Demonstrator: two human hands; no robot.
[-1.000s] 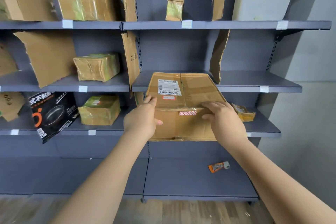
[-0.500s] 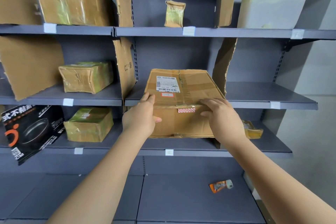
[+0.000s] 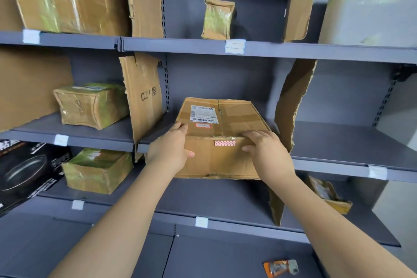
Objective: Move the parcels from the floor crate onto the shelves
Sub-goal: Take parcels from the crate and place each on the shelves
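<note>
Item: flat brown cardboard parcel (image 3: 228,160), creased and dented, with clear tape along its top seam.
Markings: white barcode shipping label (image 3: 204,114) on the left of the top face. A small red-framed sticker (image 3: 203,125) sits just below it. A short red-and-white tape strip (image 3: 225,143) is on the front face, under the top edge.
Location: centre bay, at the front of the grey metal middle shelf (image 3: 338,142), between the left torn cardboard divider (image 3: 144,101) and the right torn cardboard divider (image 3: 293,101). The far end lies over the board and the near face hangs below the shelf lip. Whether the underside touches the board cannot be told.
Left arm: bare, reaching up from the lower left to the parcel's left end.
Left hand (image 3: 168,153): grips the left front corner. The fingers are pressed together and curled over the top face beside the label. The thumb lies across the front face, pointing right.
Right arm: bare, reaching up from the lower right.
Right hand (image 3: 267,153): back uppermost, on the right part of the front top edge. The fingers are together and laid along that edge. The thumb is on the front face beneath, so the edge is pinched.
Left bay: one tape-wrapped carton (image 3: 90,106) on the middle shelf, another taped carton (image 3: 99,171) below it, and a black printed pan box (image 3: 27,171) beside that.
Upper shelf: small taped packet (image 3: 217,19), upright, above the parcel.
Bottom board: orange packet (image 3: 281,267), lying flat.
</note>
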